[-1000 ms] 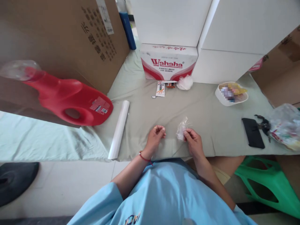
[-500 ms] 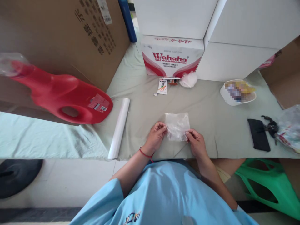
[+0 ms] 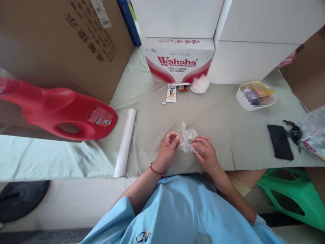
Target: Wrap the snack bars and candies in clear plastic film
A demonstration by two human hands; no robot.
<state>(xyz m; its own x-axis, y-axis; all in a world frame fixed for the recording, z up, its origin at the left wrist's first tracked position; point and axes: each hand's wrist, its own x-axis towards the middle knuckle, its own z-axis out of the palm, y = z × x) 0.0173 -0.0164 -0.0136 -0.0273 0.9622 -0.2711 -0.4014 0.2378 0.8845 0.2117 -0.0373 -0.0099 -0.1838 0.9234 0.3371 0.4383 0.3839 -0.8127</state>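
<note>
A clear plastic bag [image 3: 186, 135], crumpled, is held just over the cloth-covered table between my two hands. My left hand [image 3: 168, 144] is closed, thumb and fingertips pinching the bag's left edge; a red cord bracelet circles that wrist. On the bag's right side, my right hand [image 3: 206, 151] has its fingers curved around the plastic, with the thumb below. Part of the bag is hidden behind those right fingers. Beyond it lie a white snack packet [image 3: 171, 93] and a balled-up whitish plastic bag [image 3: 199, 84], against a Wahaha water carton [image 3: 180, 64].
To the left are a white roll [image 3: 125, 142], a red jug [image 3: 68, 112] and a large cardboard box [image 3: 83, 44]. On the right stand a white bowl [image 3: 243, 101] of wrapped items, a black phone [image 3: 280, 142] and keys [image 3: 294, 132]. A green stool [image 3: 299, 193] is below.
The bag was spread flat between both hands and is now bunched up. My right hand has moved left, toward my left hand, gathering the plastic. The view has shifted slightly.
</note>
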